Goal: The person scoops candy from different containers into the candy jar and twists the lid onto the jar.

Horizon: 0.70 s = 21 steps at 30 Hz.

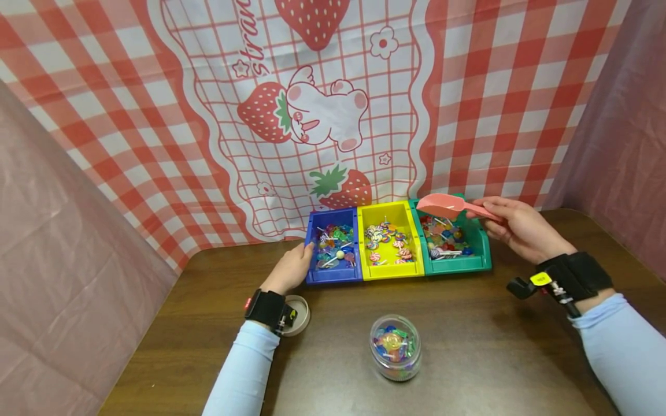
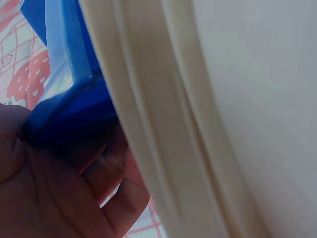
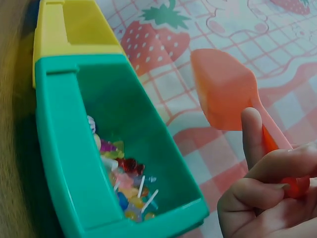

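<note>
My right hand grips a pink scoop by its handle, with the index finger laid along it. The scoop hangs over the back of the green bin, where mixed small candies and lollipops lie. In the right wrist view the scoop is beside the green bin's rim, apart from it. My left hand holds the left side of the blue bin, its thumb and fingers about the lower edge in the left wrist view. Colourful candies fill the blue bin's floor.
Between the outer bins stands a yellow bin with swirl lollipops. A clear jar of candies stands open nearer on the wooden table. A cream lid lies beside my left wrist. Behind the bins hangs a checked strawberry cloth.
</note>
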Motion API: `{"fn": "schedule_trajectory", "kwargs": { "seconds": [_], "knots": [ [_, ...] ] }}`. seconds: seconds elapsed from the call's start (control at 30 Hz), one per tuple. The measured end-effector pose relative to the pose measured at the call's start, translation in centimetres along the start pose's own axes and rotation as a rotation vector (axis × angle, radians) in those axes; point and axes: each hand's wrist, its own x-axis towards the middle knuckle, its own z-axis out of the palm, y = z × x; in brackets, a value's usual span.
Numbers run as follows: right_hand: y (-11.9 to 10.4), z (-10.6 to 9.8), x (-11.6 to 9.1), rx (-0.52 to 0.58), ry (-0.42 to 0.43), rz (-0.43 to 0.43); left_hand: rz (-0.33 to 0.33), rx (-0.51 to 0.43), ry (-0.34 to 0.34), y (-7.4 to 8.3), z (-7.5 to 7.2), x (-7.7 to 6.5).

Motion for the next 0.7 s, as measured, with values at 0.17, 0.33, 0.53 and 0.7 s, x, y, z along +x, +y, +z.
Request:
{"fn": "schedule_trajectory", "kwargs": {
  "seconds": [0.17,0.33,0.53,0.7],
  "knots": [
    [-0.5,0.9,-0.3,-0.037,-0.009,-0.011,-0.010,-0.004,-0.002,0.0,0.0,0.0],
    [-1.1,1.8,-0.6,-0.036,-0.068,-0.041,0.003,0.004,0.010,-0.1,0.1,0.1],
    [-1.6,2.8,-0.8,-0.118,-0.198,-0.082,0.003,0.003,0.016,-0.1,0.1,0.1],
    [-1.6,3.5,-0.9,-0.162,-0.327,-0.133,-0.002,0.007,0.008,-0.2,0.1,0.1]
  ]
}}
